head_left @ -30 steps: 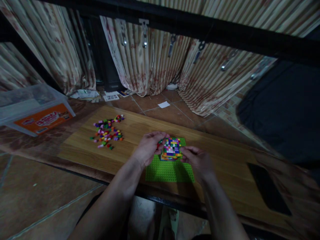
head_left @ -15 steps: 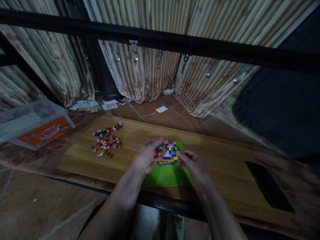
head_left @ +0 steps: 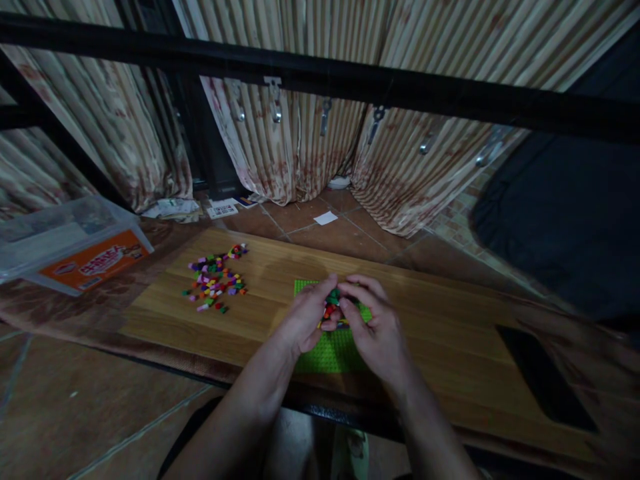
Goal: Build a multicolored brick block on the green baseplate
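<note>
A green studded baseplate [head_left: 330,350] lies near the front edge of a wooden board [head_left: 260,313]. Over it, my left hand [head_left: 306,319] and my right hand [head_left: 376,327] are closed from both sides on a small block of many-coloured bricks [head_left: 331,305]. The block is mostly hidden by my fingers; only a few green, red and yellow bricks show between them. My right hand's fingers curl over its top.
A pile of several loose coloured bricks [head_left: 216,279] lies at the board's left. A clear plastic box with an orange label [head_left: 75,243] stands further left. A black flat object [head_left: 545,380] lies at the right. Striped curtains and a black bar stand behind.
My right hand has moved left and up over the brick block, covering most of it. My left hand stays on its left side. The view shifted slightly.
</note>
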